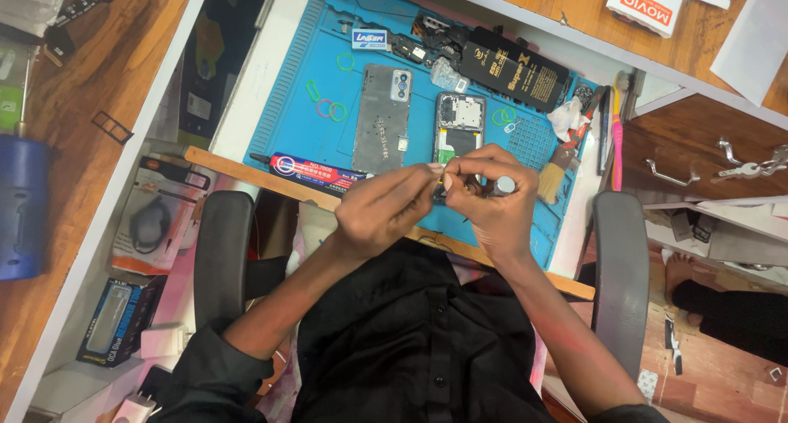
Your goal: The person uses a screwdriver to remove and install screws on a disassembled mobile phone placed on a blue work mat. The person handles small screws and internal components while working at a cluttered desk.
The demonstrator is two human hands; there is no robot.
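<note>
My left hand [384,210] and my right hand [492,201] meet over the near edge of a blue work mat [295,119]. The fingertips of both pinch something small between them, too hidden to name. My right hand also grips a screwdriver with a round silver cap [505,184]. Just beyond my hands lies an opened phone [458,128] with its insides showing. A grey phone back cover [383,119] lies to its left. A glue tube [316,169] lies at the mat's near left edge.
A black box [513,70], small parts, coloured rubber bands [331,109], a brush [552,177] and pink-handled tools [616,144] lie on the mat. Chair armrests [223,251] flank me. Boxes sit on the left shelf; a drawer with keys [743,170] is right.
</note>
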